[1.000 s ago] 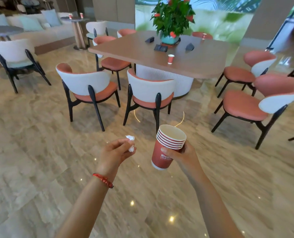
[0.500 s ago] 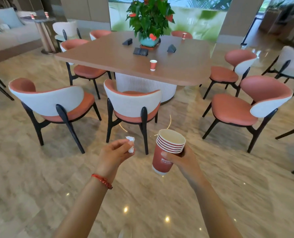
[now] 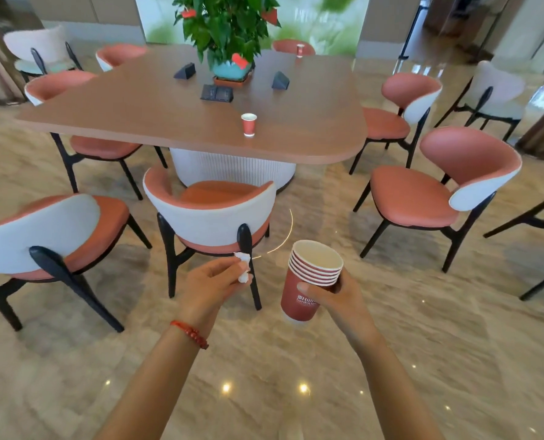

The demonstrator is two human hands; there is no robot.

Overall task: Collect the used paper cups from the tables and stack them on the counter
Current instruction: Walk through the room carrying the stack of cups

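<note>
My right hand point(image 3: 337, 292) grips a stack of several nested red paper cups point(image 3: 308, 281), upright, white inside. My left hand point(image 3: 211, 282) is closed around a crumpled white tissue point(image 3: 243, 268). Ahead stands a large brown table point(image 3: 156, 122). One small red paper cup point(image 3: 249, 124) stands upright near the table's front edge. A second red cup point(image 3: 299, 49) stands at the far edge. Both hands are well short of the table, over the floor.
A white-backed orange chair point(image 3: 210, 214) stands between me and the table; similar chairs sit at the left point(image 3: 41, 236) and right point(image 3: 439, 192). A potted plant point(image 3: 229, 36) and dark small items point(image 3: 216, 93) occupy the table's middle. The floor is glossy marble.
The table and chairs have come closer and shifted left in view as I walk toward them. Both hands keep their hold, held in the same pose.
</note>
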